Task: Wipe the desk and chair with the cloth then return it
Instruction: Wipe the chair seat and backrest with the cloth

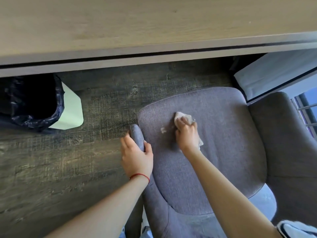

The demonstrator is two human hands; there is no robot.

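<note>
A grey fabric chair (223, 143) stands below the light wooden desk (137, 23), seat facing up. My right hand (187, 133) presses a crumpled pale cloth (181, 116) onto the front middle of the seat cushion; part of the cloth sticks out under my wrist. A small light smudge lies on the seat just left of that hand. My left hand (137, 155) grips the chair's left armrest (137, 136) near its front end, with a red string around the wrist.
A white bin (72, 110) lined with a black bag sits on the dark wooden floor (51, 160) under the desk's left side. A white panel (274, 73) and a window frame are at the right. A shoe shows at the bottom right corner.
</note>
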